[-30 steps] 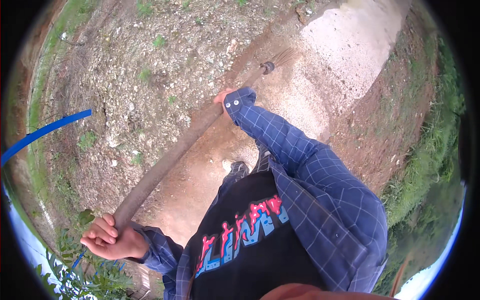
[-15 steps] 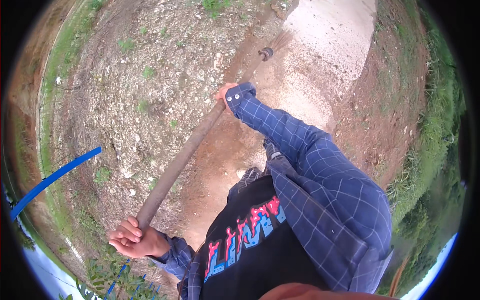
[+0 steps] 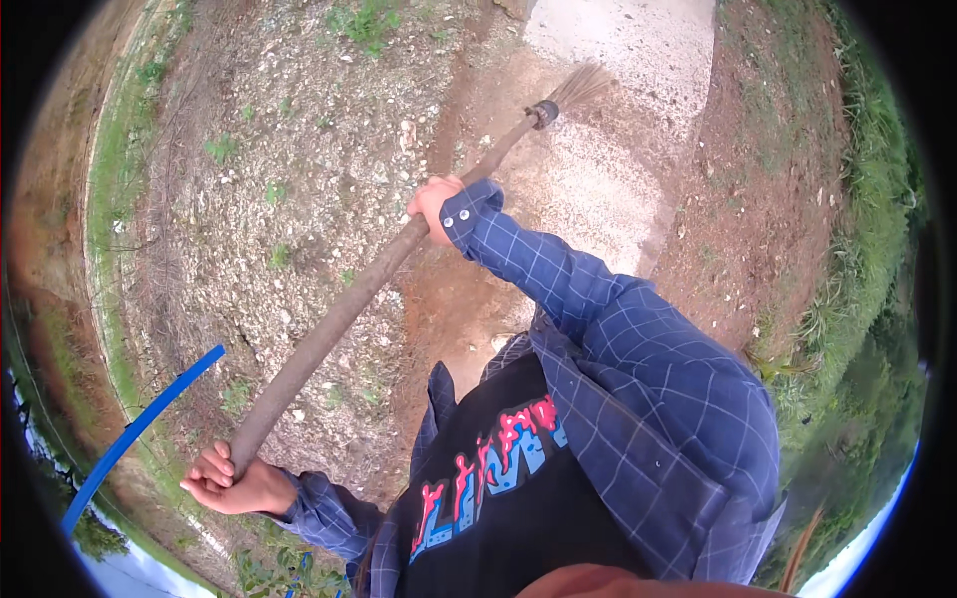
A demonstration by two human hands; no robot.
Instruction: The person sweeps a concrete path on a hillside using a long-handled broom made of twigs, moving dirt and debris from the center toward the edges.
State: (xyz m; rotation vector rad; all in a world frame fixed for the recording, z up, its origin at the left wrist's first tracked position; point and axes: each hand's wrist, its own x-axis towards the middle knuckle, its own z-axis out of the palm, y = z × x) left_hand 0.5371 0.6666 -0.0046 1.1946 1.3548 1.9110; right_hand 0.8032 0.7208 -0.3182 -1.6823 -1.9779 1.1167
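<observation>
A broom with a long, thick wooden handle (image 3: pixel 329 334) runs slantwise from the lower left up toward the top. At its far end a dark binding (image 3: pixel 544 113) holds thin, fanned brown bristles (image 3: pixel 586 86), over the pale paved strip's near left part. My right hand (image 3: pixel 436 206) is wrapped round the handle well along it, toward the bristles. Lower left, my left hand (image 3: pixel 242 484) grips the handle's near end, its fingers loosely curled and the thumb side turned down. Both sleeves are blue checked cloth.
Stony ground (image 3: pixel 289 169) with small green weeds lies to the left. The pale paved strip (image 3: pixel 653 45) runs away at the top, with bare brown soil (image 3: pixel 743 229) and tall grass (image 3: pixel 867 269) on its right. A blue pipe-like strip (image 3: pixel 150 429) juts in from the left.
The bristles have swung rightward over the paved strip. My left hand has shifted left with the handle's end, and my right hand slightly left and down. The view has turned a little.
</observation>
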